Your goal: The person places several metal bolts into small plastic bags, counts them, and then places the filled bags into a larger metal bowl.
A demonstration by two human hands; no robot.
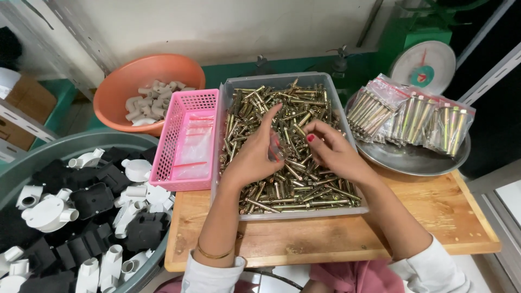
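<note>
A clear bin point(234, 92) heaped with brassy anchor bolts point(304, 187) sits mid-board on the wooden board point(434, 217), reaching its near edge. Over the heap, the left hand point(254, 154) pinches a small clear bag point(275, 147), hard to make out, fingers loosely curled. The right hand point(332, 149) hovers half-closed at the bag; whether it holds a bolt cannot be told. A pink basket point(173, 135) overhangs the board's left edge; bagged bolts point(412, 116) fill a metal pan point(412, 160) at its far right corner

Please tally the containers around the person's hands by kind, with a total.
Clear bin of brass-coloured bolts: 1
Pink basket: 1
Orange bowl: 1
Grey tub: 1
Metal scale pan: 1
Total: 5
</note>
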